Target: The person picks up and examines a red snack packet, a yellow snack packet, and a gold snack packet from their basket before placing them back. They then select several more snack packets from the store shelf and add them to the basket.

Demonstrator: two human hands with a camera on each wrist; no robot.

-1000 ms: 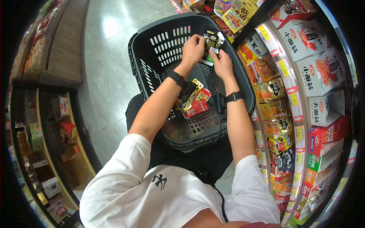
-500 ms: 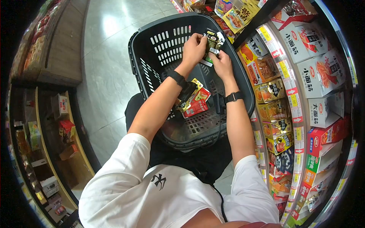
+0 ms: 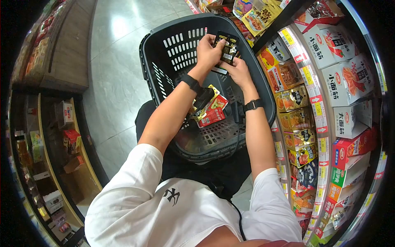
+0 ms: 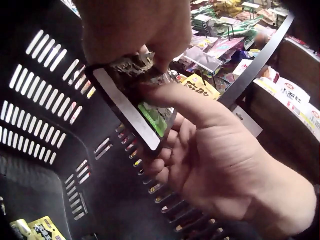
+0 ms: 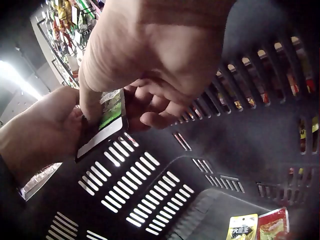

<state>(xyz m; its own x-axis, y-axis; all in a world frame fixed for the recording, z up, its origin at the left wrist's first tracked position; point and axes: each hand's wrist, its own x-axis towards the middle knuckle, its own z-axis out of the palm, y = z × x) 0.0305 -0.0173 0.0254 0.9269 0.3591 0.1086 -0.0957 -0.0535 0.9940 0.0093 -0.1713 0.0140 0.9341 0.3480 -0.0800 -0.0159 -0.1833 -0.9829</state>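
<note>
Over the far part of a dark shopping basket [image 3: 164, 32], both hands hold a small black snack packet [image 3: 228, 48]. The left hand [image 3: 209, 52] grips its left side, thumb across the face. Near the bottom end, the right hand [image 3: 240, 73] pinches it. A white strip and a green patch on the packet [image 4: 154, 120] show in the left wrist view, with the right thumb over the face and its fingers beneath. In the basket lie a red packet [image 3: 212, 117] and a yellow packet [image 5: 242, 227], partly behind the left wrist camera in the head view.
Shelves of bagged snacks [image 3: 296, 119] and white snack boxes [image 3: 347, 78] stand close on the right, with price labels [image 3: 306, 74] along their edges. On the left is another shelf unit [image 3: 66, 164]. Grey floor tiles [image 3: 113, 82] run between them.
The packet has turned in the hands, from a shiny, crinkled look to a flatter, darker face. The left thumb now lies further over it; the right hand has shifted slightly. The basket stays in place.
</note>
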